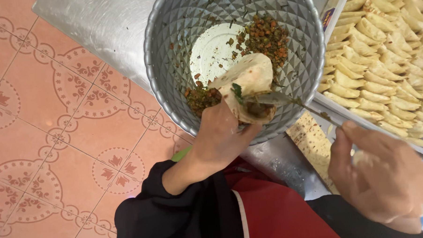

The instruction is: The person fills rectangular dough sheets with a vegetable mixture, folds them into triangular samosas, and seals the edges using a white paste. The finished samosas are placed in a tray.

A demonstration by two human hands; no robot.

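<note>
At the centre of the frame, your left hand [220, 135] is clenched around a pale, brown-flecked pastry sheet folded into a cone [248, 82], the cone rising from your fingers over the near rim of a large grey faceted metal basin [172, 54]. Your right hand [380, 174], lower right, grips the handle of a steel spoon [279, 100] whose bowl rests in the cone's open mouth. Brown minced filling flecked with orange and green [265, 37] lies in the basin beyond. In the upper right, rows of folded pale pastry parcels [382, 56] fill a tray.
</note>
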